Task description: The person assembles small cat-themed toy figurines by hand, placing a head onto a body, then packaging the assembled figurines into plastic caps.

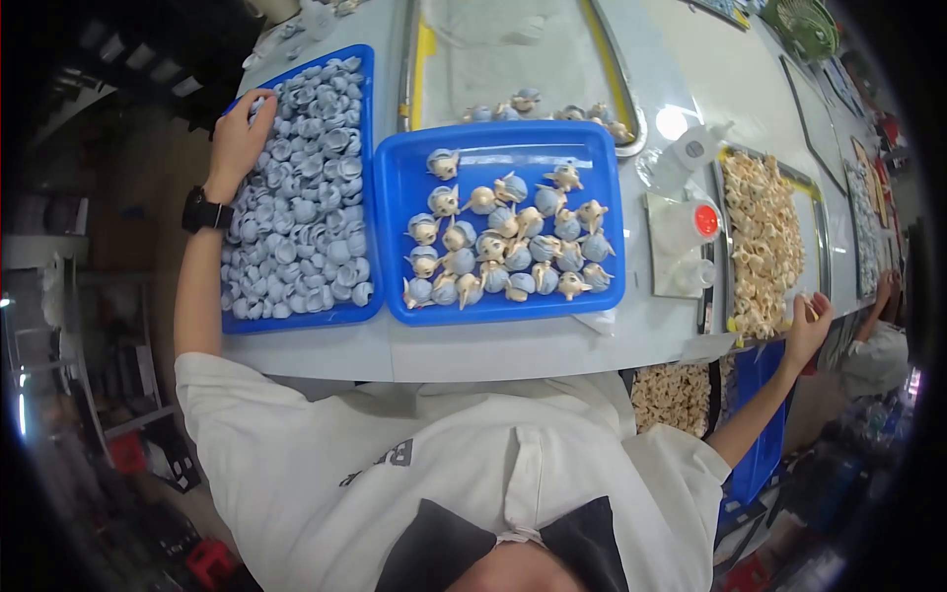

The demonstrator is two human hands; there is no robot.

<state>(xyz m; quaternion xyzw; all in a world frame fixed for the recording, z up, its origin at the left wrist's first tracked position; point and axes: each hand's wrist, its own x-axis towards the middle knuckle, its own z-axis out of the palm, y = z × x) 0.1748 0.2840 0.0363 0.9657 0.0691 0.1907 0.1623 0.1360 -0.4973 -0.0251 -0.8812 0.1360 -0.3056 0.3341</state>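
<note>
Left hand (240,133), fingers curled, touches grey-blue plastic shells (301,197) directly beneath; right hand (807,331), fingers loosely spread, beside cream pieces (760,237).

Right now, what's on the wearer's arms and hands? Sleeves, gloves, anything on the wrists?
Both hands are bare, no gloves. The left hand has a black watch with a dark strap on its wrist. The right hand shows nothing on its wrist. Both forearms are uncovered; the short sleeves of a white T-shirt end near the elbows. The shirt has grey lettering on its front.
</note>
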